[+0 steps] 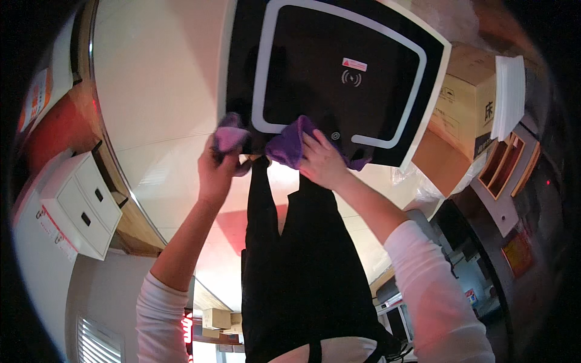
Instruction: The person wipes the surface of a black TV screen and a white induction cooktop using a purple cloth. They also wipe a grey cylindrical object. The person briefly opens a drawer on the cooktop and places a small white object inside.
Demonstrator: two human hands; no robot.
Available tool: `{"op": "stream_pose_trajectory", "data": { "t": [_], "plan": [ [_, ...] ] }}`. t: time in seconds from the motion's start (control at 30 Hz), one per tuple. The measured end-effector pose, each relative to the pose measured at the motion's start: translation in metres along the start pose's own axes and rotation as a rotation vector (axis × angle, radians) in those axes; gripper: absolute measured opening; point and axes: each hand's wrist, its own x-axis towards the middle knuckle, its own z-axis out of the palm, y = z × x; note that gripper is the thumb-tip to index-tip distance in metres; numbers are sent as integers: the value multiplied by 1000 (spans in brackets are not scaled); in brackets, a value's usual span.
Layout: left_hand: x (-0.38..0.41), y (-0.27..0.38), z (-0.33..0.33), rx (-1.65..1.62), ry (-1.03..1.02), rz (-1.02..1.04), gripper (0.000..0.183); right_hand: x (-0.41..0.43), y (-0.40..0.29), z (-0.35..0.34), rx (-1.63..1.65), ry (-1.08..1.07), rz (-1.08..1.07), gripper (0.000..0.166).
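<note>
A glossy black top with a pale strip around it (pixel 386 95) lies before me, framed by a white edge. It bears a wireless-charging symbol, a small label and a round touch mark. My right hand (pixel 323 159) presses a purple cloth (pixel 287 144) onto its near edge, fingers spread over the fabric. At the near left corner, my left hand (pixel 215 174) grips a second bunched cloth (pixel 230 136), lighter purple on one face. Part of that cloth hangs below the hand. Whether the two cloths join is not visible.
Cardboard boxes (pixel 460 102) stand right of the top, with white foam sheets (pixel 509 97) and clear plastic wrap (pixel 411 179) by them. A white drawer cabinet (pixel 84 204) is at left. Pale floor tiles (pixel 154 81) lie around the top.
</note>
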Motion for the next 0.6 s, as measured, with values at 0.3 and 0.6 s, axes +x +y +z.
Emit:
{"op": "stream_pose_trajectory", "data": {
  "t": [0.3,0.6],
  "plan": [
    [50,32,38,7,266,342,31,118,31,-21,-45,166,-43,34],
    [79,50,74,1427,50,775,78,-5,119,-53,-318,362,753,47]
  ]
}}
